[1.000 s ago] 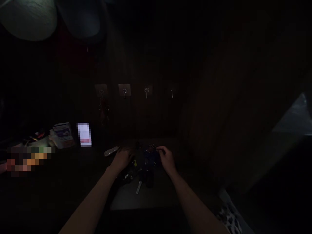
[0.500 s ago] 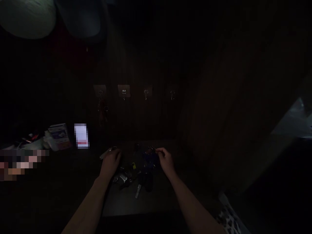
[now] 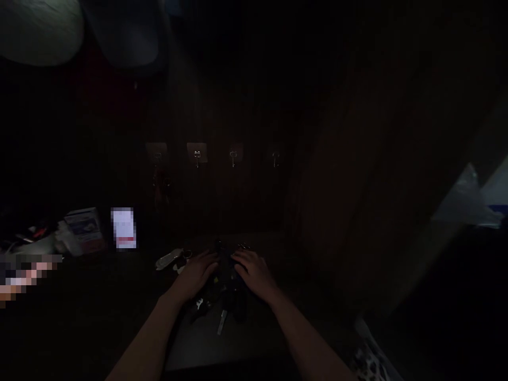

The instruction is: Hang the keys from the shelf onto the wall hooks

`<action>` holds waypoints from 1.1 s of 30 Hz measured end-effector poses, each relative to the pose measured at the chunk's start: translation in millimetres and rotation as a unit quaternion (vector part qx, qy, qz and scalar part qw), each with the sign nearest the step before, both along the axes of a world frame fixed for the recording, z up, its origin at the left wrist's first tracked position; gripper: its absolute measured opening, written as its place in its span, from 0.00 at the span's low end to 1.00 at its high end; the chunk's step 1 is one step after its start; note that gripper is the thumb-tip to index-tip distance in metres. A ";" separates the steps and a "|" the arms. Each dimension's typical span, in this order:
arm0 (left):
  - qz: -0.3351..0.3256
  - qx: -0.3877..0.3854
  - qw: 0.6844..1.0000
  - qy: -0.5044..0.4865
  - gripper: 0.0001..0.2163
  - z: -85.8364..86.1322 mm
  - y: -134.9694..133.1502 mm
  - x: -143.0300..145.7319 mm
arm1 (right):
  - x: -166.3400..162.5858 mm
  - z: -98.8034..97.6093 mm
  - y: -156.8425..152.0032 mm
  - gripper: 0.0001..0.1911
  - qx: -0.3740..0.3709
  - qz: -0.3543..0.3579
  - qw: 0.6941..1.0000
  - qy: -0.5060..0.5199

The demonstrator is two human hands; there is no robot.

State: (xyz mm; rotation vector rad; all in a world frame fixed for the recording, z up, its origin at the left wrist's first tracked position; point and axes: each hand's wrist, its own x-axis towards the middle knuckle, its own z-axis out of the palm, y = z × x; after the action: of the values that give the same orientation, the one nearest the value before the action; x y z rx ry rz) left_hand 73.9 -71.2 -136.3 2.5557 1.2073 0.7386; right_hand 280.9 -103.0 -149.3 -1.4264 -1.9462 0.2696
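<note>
In the dim head view, several keys and dark key fobs lie in a heap on a dark surface, one long silver key (image 3: 222, 321) sticking out toward me. My left hand (image 3: 196, 272) lies over the heap's left side with its fingers stretched forward. Just beyond that hand is a silver elongated key holder (image 3: 170, 259) with a ring. Over the right side rests my right hand (image 3: 254, 271), fingers extended and pointing inward; the dark things beneath it are mostly hidden. Neither hand visibly grips anything.
On the wall ahead are adhesive hooks, among them a left-centre hook (image 3: 197, 154); a reddish-brown bunch (image 3: 161, 188) hangs from the leftmost. A blurred bright screen (image 3: 124, 227) and a small box (image 3: 84, 230) stand at left. Caps (image 3: 42, 32) hang above.
My left hand has moved right, off the silver key holder and onto the heap. My right hand has shifted left from a pinch at the heap's far right, its fingers now spread over the keys.
</note>
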 end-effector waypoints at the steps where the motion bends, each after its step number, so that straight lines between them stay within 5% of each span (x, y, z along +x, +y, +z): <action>1: 0.008 0.003 1.000 -0.011 0.19 1.6 0.1 -1.2 | 0.1 -0.9 0.6 0.16 0.005 -0.008 1.000 -0.002; 9: 0.164 0.040 0.986 0.002 0.18 7.5 -0.9 -15.5 | 6.1 -11.3 11.2 0.12 0.040 -0.116 0.992 0.003; 14: 0.130 0.078 0.988 -0.020 0.17 -1.7 5.1 -13.4 | 8.1 -11.4 13.2 0.12 0.053 -0.154 0.987 0.004; 21: 0.124 0.037 0.992 0.014 0.13 -12.1 16.2 -7.8 | 6.9 -6.5 8.7 0.11 0.060 -0.133 0.989 0.027; 33: 0.081 0.048 0.974 -0.204 0.06 -15.0 19.8 -10.1 | -31.4 37.3 17.7 0.12 -0.077 0.007 0.995 0.070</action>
State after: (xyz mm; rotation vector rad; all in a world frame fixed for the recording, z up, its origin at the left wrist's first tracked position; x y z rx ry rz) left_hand 63.8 -51.4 -151.3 2.2331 1.2669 1.3110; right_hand 249.5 -85.4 -112.0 -1.4507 -1.8556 0.5224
